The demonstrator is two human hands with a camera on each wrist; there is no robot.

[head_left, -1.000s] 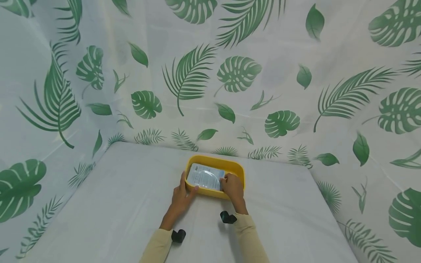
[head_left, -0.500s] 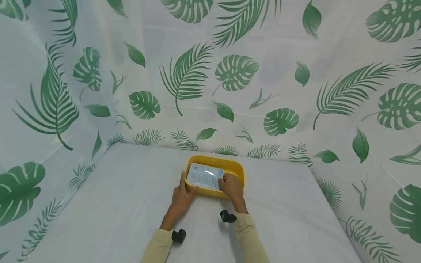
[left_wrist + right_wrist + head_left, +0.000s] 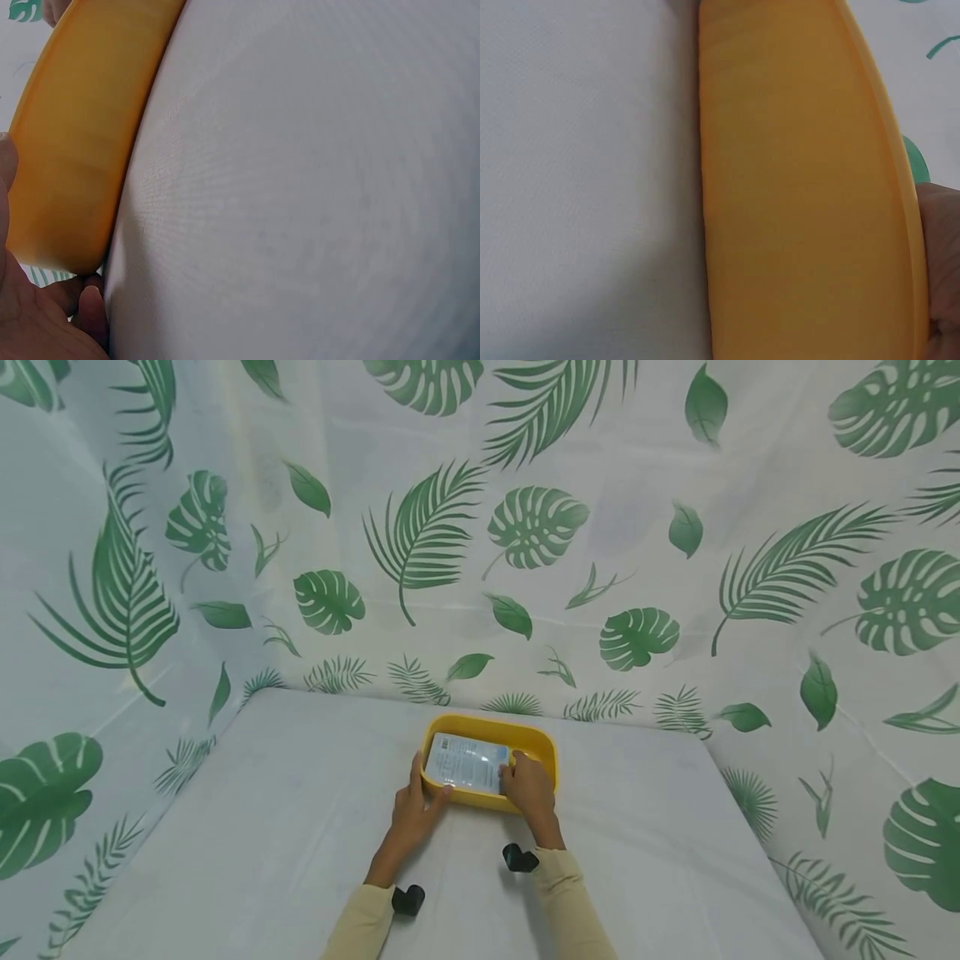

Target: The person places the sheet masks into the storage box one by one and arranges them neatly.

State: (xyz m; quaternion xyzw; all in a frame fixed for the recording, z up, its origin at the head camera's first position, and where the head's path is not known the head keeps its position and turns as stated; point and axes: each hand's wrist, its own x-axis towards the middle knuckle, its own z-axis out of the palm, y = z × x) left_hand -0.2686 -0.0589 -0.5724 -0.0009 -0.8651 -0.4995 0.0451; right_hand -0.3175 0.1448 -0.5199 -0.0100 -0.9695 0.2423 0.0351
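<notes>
A yellow plastic tray (image 3: 491, 802) with raised walls and rounded corners sits near the back of the white-covered table. Inside it, toward the left, lies a flat, glossy blue-and-white package (image 3: 465, 763) with small print and a barcode. My left hand (image 3: 411, 814) holds the tray's near-left corner, thumb on the front rim and fingers along the left side. Over the front wall reaches my right hand (image 3: 531, 789), its curled fingers pinching the package's right edge; the fingertips are partly hidden. In the right wrist view, the tray's outer wall (image 3: 802, 187) covers most of that hand.
White sheeting covers the table (image 3: 300, 827). A leaf-printed curtain (image 3: 480, 552) rises behind the tray and along both sides. Small black devices (image 3: 408, 900) sit at both wrists, beside beige sleeves (image 3: 573, 902).
The package has shifted very slightly left inside the tray, with the right hand still on its edge. The left hand keeps its place, and the head view has tilted a little.
</notes>
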